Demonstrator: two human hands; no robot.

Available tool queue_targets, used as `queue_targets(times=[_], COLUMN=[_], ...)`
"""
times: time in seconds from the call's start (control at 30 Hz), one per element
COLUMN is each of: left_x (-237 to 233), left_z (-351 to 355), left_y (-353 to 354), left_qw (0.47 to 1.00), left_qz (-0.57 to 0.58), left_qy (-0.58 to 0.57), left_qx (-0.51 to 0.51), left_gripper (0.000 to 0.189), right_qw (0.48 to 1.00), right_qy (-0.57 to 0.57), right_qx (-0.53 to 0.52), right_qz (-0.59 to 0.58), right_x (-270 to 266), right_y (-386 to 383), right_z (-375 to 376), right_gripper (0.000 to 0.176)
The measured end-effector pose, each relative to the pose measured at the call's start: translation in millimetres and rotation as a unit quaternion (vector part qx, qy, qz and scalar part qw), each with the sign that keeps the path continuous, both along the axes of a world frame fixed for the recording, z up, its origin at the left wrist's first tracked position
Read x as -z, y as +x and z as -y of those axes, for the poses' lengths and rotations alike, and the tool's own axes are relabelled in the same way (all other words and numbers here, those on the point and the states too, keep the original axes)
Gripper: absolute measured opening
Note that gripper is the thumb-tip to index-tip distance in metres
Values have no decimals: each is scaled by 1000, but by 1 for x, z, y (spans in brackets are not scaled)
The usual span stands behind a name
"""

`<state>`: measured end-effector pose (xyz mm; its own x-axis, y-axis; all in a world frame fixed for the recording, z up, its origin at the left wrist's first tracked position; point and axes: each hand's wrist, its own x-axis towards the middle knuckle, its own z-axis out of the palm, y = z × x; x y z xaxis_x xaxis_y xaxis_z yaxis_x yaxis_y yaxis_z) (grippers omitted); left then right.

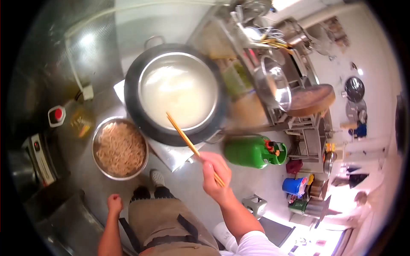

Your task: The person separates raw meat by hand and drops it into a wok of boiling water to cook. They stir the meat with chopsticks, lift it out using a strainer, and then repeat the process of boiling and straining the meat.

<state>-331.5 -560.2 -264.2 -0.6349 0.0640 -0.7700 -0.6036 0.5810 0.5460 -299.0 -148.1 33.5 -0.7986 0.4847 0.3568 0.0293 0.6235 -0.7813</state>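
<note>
My right hand (217,173) is closed around a pair of chopsticks (184,135). The tips of the chopsticks reach over the near rim of a large metal pot (139,91) and overlap the cloudy whitish liquid (177,94) in it. A wide black ring (132,100) surrounds the pot. My left hand (114,204) hangs low beside the apron (158,215), fingers curled into a fist with nothing seen in them. Nearest to it is a round metal bowl (95,147) filled with pale brown strips, perhaps shredded meat (121,149).
To the right of the pot, a green gas cylinder (245,151) stands on the floor. Shelving beyond holds a metal basin (267,81) and a thick round wooden board (314,100). A red-capped container (57,114) sits at left. Farther right are a stool (255,206) and a blue bucket (293,186).
</note>
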Motion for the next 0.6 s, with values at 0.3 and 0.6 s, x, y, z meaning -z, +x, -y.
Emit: queue_targets(times=[0.3, 0.6], left_x=[-6, -26], left_z=[43, 30], left_y=[2, 13], left_qw=[992, 993], left_qz=[-83, 91], left_qy=[13, -28], left_qx=[97, -75], left_gripper=[24, 16], right_qw=[991, 998], right_qy=[82, 53], right_qx=[-62, -19], right_qz=[81, 26], right_x=[51, -2], right_y=[-19, -1], right_z=[-68, -86], right_gripper=[12, 8])
